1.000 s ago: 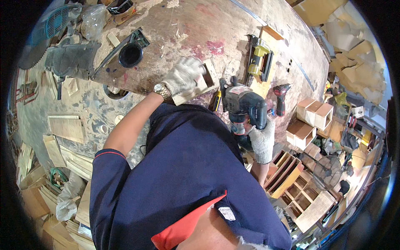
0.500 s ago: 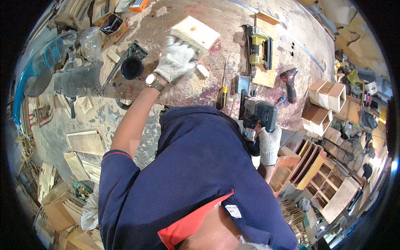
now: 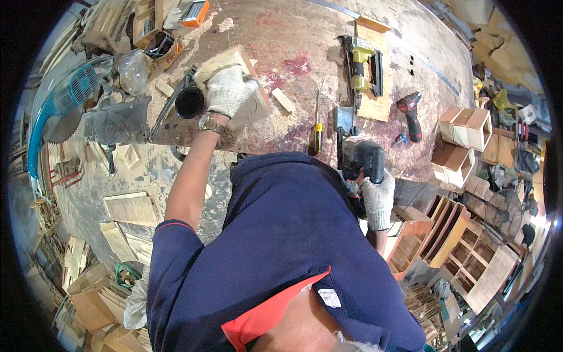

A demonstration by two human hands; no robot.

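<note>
One pale wooden box is over the workbench, grasped by my left hand; my right hand grips a dark power tool near its edge. Farther off, the orange carton's lettering is too small for me.

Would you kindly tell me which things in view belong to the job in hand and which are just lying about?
Likely in use:
pale wooden piece, under the left hand
dark power tool, held by the right hand

Apparently just lying about:
yellow nail gun
red cordless drill
yellow-handled screwdriver
teal circular-bladed saw
</note>
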